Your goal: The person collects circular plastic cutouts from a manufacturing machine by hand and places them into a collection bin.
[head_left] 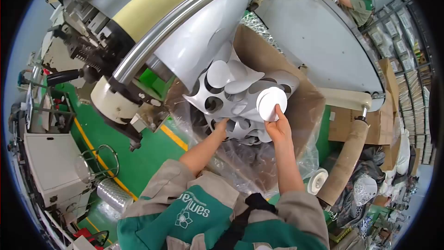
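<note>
In my right hand point(278, 128) is a small stack of white round discs point(271, 104), pinched at the lower edge between thumb and fingers. Further left, my left hand point(220, 128) is closed at the near edge of a white sheet with round holes point(240, 127); its fingertips are partly hidden. The sheet lies crumpled in folds inside a cardboard box point(310, 115) lined with clear plastic. Another loose white disc point(218, 74) rests on the folds. Above, a smooth white web point(203, 32) curves down from the machine into the box.
A shiny metal roller point(171, 23) and a yellow roll point(162, 2) cross the upper left. To the right are a brown cardboard roll point(347, 162), a white ring-shaped roll end point(317, 181) and dark plastic bags point(358, 190). A co-worker point(363, 4) stands at the far upper right.
</note>
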`<move>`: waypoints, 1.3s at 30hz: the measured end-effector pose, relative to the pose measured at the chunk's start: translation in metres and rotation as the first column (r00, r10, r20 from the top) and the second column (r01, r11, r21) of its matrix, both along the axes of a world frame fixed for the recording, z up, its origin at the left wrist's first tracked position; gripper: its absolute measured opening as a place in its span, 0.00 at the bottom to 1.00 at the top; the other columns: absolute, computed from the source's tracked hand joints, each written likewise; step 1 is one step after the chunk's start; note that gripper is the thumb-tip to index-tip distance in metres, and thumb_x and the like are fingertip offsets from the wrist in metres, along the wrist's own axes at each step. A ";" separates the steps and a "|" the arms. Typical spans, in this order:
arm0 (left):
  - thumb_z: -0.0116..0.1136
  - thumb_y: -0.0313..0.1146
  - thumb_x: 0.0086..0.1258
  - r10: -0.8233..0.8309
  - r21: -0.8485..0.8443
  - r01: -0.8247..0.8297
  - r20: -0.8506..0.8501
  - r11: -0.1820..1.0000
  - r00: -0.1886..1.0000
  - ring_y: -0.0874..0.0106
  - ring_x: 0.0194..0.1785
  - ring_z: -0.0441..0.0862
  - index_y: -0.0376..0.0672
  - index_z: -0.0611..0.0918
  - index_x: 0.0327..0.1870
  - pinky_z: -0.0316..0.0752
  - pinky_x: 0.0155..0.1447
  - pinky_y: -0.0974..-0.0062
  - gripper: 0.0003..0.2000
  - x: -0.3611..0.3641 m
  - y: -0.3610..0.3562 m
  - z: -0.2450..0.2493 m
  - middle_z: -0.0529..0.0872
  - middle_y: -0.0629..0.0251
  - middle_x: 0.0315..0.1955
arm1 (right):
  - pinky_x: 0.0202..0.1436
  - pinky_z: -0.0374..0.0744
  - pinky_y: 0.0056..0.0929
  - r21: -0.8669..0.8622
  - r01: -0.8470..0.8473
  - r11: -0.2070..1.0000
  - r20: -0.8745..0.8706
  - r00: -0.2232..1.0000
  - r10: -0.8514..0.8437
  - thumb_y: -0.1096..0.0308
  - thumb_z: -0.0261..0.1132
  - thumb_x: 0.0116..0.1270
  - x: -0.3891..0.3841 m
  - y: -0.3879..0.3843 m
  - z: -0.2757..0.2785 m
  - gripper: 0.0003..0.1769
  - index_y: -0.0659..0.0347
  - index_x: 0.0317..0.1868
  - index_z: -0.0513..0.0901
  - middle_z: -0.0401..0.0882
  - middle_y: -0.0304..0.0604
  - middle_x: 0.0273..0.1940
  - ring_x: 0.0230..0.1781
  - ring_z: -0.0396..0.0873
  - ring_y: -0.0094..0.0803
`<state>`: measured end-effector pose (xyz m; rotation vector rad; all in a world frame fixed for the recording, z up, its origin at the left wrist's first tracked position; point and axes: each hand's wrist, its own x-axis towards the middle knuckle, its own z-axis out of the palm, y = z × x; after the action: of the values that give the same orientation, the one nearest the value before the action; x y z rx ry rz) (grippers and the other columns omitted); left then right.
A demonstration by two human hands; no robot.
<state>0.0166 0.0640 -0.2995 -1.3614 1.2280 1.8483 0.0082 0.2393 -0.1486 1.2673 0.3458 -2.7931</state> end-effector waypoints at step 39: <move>0.29 0.48 0.73 -0.084 0.198 0.657 -0.924 0.727 0.372 0.52 0.64 0.62 0.40 0.57 0.66 0.63 0.65 0.56 0.26 -0.071 -0.017 0.408 0.62 0.52 0.64 | 0.62 0.64 0.33 0.653 -0.087 0.753 -0.655 0.435 0.618 0.74 0.65 0.55 0.007 0.016 0.075 0.27 0.69 0.57 0.71 0.67 0.46 0.60 0.60 0.65 0.33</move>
<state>-0.0539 0.0466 0.1087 0.3699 1.1130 2.2871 0.0156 0.2554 -0.0737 -0.3817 1.3413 -2.6933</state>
